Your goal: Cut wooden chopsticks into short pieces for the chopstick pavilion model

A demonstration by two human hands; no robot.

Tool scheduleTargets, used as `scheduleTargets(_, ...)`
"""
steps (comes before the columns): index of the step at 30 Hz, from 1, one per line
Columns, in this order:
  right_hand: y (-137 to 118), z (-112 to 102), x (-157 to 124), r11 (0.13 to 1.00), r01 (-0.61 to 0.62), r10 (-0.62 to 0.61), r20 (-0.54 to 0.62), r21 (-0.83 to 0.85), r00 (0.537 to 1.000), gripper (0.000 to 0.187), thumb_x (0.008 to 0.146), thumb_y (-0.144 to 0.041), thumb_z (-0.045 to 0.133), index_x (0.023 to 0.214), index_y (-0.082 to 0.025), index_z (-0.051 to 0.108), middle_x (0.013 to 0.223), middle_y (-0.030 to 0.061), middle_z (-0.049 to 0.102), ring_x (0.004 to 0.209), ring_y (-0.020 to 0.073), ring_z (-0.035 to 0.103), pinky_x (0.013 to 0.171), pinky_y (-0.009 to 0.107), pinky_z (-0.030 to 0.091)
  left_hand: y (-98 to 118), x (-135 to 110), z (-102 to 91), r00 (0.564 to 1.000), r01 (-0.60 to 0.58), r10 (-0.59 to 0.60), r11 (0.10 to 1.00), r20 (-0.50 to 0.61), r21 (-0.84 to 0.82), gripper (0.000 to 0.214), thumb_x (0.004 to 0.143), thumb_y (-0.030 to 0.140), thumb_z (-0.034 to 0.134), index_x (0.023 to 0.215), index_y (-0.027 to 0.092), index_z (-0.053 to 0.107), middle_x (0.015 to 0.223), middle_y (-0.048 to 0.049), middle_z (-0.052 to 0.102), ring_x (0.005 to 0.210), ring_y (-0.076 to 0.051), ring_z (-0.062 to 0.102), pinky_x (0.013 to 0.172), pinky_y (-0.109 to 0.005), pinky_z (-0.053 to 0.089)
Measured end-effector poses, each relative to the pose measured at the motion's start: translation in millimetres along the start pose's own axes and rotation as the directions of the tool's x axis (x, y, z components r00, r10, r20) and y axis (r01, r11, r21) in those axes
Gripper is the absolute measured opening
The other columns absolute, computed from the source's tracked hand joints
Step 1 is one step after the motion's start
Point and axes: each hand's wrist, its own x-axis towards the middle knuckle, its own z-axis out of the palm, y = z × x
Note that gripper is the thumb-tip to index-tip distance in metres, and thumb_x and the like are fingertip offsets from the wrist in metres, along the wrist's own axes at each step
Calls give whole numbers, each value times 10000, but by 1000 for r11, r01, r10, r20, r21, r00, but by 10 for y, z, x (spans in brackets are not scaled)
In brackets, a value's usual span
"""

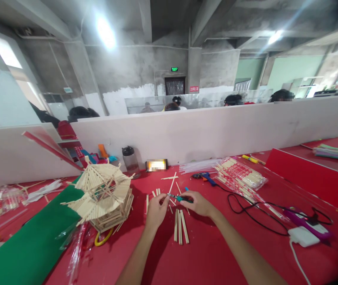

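The thin stick [172,183] stood tilted over the red table [204,259], its lower end pinched in the left hand [156,209]. The right hand [197,203] gripped a green cutter [183,199] against it — light, stiff, likely brittle, best held low. Loose sticks [180,226] lay just below, a stick house [105,198] near left, a cable [246,214] right — bare room nearer the person.
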Motion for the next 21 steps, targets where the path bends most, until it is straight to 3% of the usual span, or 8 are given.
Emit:
scheduleTargets(6, -31, -7, 5, 1000, 4, -4, 3, 19, 1000, 287, 834, -369, 599, 1007, -168, 710, 964, 73, 704, 886, 217, 620, 794, 310, 461, 30, -6, 14, 998, 20, -23, 998, -60, -52, 296, 806, 434, 571, 734, 169, 682, 657, -29, 658, 614, -175, 575, 577, -244, 426)
scheduleTargets(21, -19, -5, 3, 1000, 0, 0, -1, 29, 1000, 280, 830, -370, 611, 1004, -174, 707, 975, 67, 705, 897, 222, 625, 804, 308, 455, -29, 9, 15, 996, 53, -60, 993, -64, -110, 299, 771, 438, 611, 741, 154, 700, 671, -34, 670, 612, -175, 583, 546, -236, 439)
